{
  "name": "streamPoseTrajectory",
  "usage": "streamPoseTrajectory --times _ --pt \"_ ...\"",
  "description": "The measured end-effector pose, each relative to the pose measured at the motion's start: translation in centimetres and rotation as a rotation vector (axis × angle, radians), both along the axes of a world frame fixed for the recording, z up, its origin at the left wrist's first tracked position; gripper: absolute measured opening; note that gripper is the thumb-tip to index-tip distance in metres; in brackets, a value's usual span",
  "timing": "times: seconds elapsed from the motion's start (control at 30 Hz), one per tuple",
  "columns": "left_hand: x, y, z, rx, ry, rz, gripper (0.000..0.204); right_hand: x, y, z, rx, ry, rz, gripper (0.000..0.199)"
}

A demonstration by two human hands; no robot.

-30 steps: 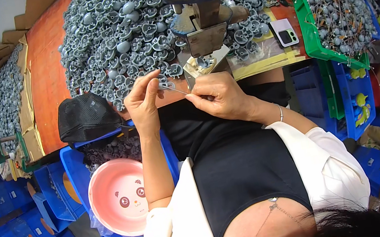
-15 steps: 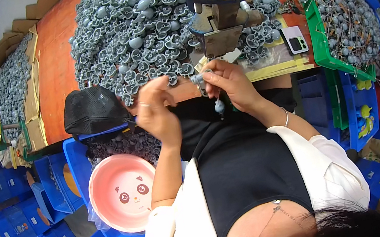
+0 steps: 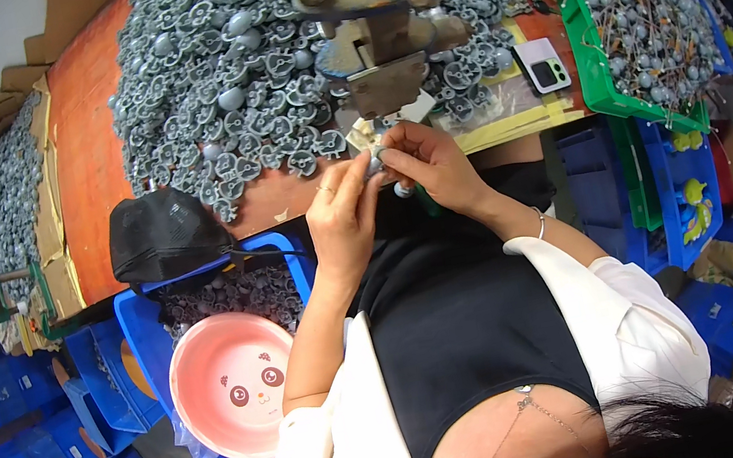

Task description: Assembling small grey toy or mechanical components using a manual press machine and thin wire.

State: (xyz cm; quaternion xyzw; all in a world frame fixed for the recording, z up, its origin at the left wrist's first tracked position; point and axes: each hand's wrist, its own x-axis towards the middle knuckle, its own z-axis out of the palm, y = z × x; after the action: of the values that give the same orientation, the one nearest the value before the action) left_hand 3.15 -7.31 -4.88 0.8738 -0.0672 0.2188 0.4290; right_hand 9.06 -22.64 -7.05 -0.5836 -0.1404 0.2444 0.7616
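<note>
Both hands meet just below the metal head of a press (image 3: 385, 83). My left hand (image 3: 345, 218) pinches a small grey plastic part (image 3: 374, 164) from the left. From the other side, the thumb and fingers of my right hand (image 3: 436, 168) close on the same part, hiding much of it. A small grey ball-shaped piece (image 3: 403, 189) hangs beneath the fingers. Beyond my hands lies a large heap of grey plastic shells (image 3: 224, 87), several showing their ribbed hollow insides. Small pale pieces (image 3: 365, 134) sit under the press head.
A black mesh bag (image 3: 167, 235) rests at the table's front edge. Below it, a pink basin (image 3: 236, 389) stands over a blue crate (image 3: 143, 342) of grey parts. At right are a phone (image 3: 543, 66) and a green crate (image 3: 598, 95) full of grey balls with thin stems.
My left hand has come right, from beside the shell heap to the part in my right hand, and now grips it too. The whole view has shifted slightly.
</note>
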Motion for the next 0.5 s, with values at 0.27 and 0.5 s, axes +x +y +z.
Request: streamPoseTrajectory --times 0.27,0.5 --pt "4.0 -0.1 -2.8 -0.06 0.066 0.064 0.023 0.8 -0.9 -0.5 -0.55 -0.638 -0.33 0.01" --pt "5.5 0.9 -1.9 0.05 0.062 -0.081 0.019 2.6 -3.4 0.3 -0.62 -0.859 -0.352 0.007"
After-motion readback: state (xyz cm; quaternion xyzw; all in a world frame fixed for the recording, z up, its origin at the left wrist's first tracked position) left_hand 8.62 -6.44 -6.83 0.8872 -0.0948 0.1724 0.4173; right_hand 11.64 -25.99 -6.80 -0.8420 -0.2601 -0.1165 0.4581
